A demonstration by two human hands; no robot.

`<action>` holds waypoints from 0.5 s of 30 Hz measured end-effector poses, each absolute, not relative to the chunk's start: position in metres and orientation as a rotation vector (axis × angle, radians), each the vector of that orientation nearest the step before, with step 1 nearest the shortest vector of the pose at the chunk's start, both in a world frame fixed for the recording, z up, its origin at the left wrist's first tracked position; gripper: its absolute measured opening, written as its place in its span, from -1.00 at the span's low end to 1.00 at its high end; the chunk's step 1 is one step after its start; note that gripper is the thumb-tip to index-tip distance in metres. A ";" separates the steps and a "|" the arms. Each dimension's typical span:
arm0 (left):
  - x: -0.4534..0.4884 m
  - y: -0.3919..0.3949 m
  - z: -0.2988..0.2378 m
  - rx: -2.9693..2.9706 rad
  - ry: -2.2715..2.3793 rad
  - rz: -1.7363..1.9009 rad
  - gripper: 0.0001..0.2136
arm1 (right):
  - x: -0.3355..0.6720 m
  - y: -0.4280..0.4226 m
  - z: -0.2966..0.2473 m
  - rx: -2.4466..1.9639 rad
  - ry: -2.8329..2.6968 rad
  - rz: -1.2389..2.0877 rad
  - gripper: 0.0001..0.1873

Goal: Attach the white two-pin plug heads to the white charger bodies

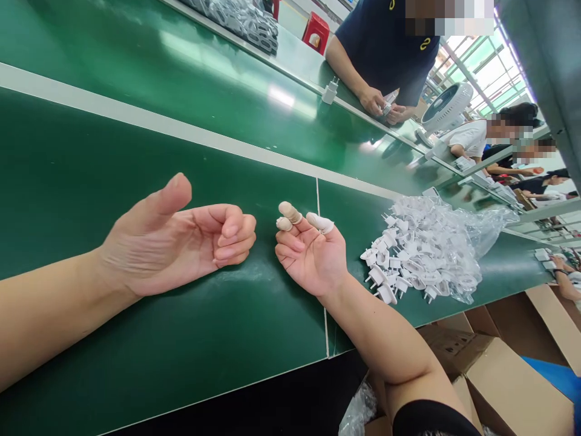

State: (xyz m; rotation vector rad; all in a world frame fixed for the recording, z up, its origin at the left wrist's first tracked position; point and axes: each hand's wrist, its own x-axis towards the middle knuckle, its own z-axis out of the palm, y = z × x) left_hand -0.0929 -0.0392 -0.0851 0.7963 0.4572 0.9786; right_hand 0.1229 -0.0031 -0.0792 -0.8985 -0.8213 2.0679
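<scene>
My left hand (181, 239) hovers over the green table (190, 375), palm turned up. Its thumb stands away from the loosely curled fingers, and it holds nothing. To its right is my right hand (313, 254), also palm up with bent fingers and nothing in it. Pale finger cots (290, 212) cover two of its fingertips, and a white one (320, 223) covers the thumb. Nearest to the right hand lies a heap of white plug adapters (408, 254), apart from it, with clear plastic wrapping (488, 227) around its far side.
A pale strip (181, 130) runs along the table. Across it a co-worker (381, 54) handles a small white item near a single white adapter (330, 91). Grey parts (236, 24) lie at the back. Open cardboard boxes (517, 381) stand below the table's right edge.
</scene>
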 end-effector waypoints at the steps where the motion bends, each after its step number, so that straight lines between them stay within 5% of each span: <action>1: -0.092 -0.040 -0.084 0.806 0.465 0.996 -0.42 | 0.122 -0.003 -0.078 -0.883 -0.813 2.082 -0.64; 6: -0.089 -0.040 -0.080 0.770 0.644 1.003 -0.72 | 0.120 -0.006 -0.071 -0.801 -0.650 2.207 -0.63; 15: -0.085 -0.039 -0.078 0.531 0.567 0.995 -0.53 | 0.119 -0.006 -0.069 -0.784 -0.539 2.249 -0.53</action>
